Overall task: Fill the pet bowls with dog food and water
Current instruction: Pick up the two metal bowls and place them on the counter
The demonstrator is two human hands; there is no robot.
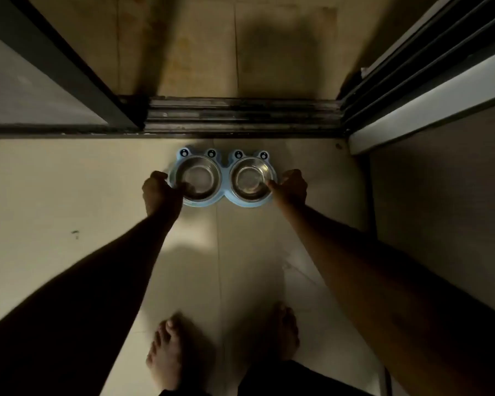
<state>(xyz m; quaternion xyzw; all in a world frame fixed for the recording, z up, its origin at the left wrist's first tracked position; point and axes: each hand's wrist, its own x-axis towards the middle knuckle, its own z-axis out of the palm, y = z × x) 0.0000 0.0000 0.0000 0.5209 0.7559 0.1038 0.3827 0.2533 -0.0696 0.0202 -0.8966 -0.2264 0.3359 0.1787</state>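
Blue stand [223, 182] with two empty steel bowls sits on the floor at 12 o'clock, before the door track [240, 115]. Left hand [159, 190] and right hand [292, 187] grip its ends, thumbs over the rims. Likely light, rigid, slick; end holds suit it.

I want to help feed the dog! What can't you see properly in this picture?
- Head view: the left hand and right hand cover both ends of the blue bowl stand.
- Dim light makes it hard to tell whether the left bowl and right bowl are dry.
- No dog food or water supply is in view.
- The right foot is shadowed.
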